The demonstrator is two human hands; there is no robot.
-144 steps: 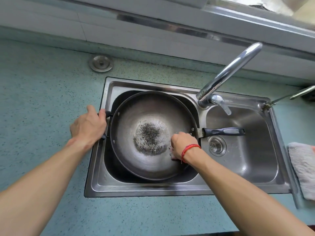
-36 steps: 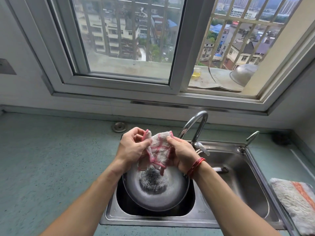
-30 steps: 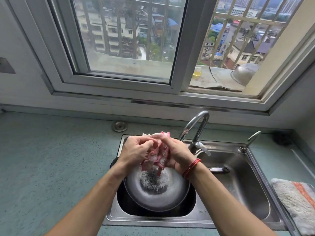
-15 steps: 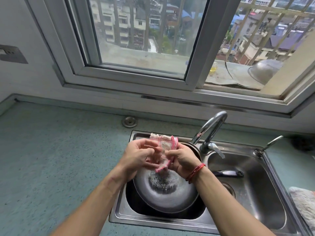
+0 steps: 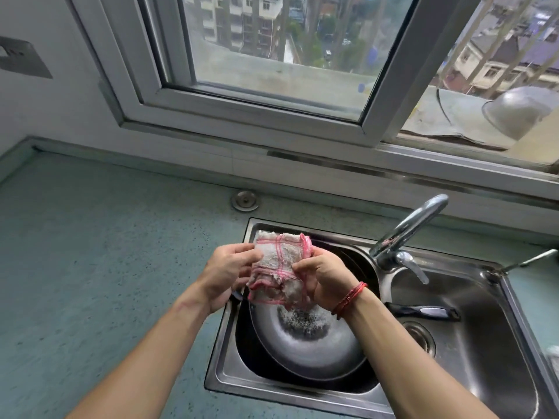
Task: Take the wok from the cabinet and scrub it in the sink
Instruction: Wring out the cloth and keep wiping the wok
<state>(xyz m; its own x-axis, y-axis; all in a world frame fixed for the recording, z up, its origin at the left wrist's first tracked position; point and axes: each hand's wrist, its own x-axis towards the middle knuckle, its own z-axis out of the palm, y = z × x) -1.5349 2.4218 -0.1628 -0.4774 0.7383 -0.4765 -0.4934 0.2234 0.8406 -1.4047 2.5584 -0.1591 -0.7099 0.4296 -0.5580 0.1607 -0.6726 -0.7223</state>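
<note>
The cloth (image 5: pixel 276 269) and both wrists cover the far part of the wok (image 5: pixel 305 343). The right forearm hides where the wok's handle (image 5: pixel 423 311) joins the pan. The picture's right edge cuts off the sink's (image 5: pixel 230 343) right basin and a towel (image 5: pixel 553 358) at the worktop's right edge.

Daylit window (image 5: pixel 272 55) above speckled teal counter (image 5: pixel 90 252)

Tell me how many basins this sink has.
2. The left basin holds the wok; the right basin lies beside it, under the wok's handle.
</note>
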